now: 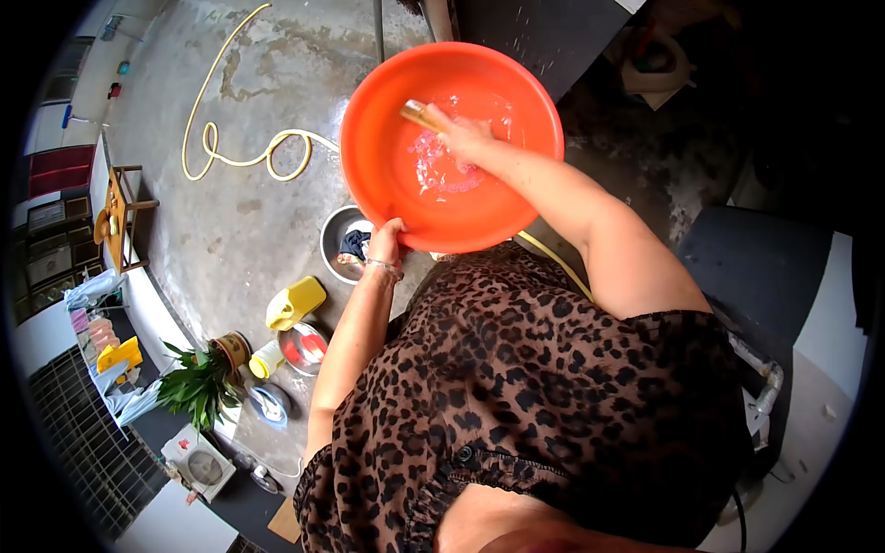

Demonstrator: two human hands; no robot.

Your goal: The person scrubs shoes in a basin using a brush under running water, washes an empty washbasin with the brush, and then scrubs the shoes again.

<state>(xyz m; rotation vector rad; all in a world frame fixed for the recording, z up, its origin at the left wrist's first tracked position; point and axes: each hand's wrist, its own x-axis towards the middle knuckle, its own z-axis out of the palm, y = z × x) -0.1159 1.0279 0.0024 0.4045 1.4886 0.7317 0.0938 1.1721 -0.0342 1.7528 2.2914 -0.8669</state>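
Observation:
A large orange basin is in front of me, with a little foamy water in its bottom. My left hand grips the basin's near left rim, its fingers closed on the edge. Inside the basin, my right hand is closed on a brush with a tan, wooden-looking body. The brush's bristles are hidden and the hand is slightly blurred. Just left of the basin, a metal bowl holds dark and patterned cloth.
A pale yellow hose loops across the wet concrete floor. Near my left arm stand a yellow jug, a smaller bowl with something red in it, and a potted plant. A dark slab lies beyond the basin.

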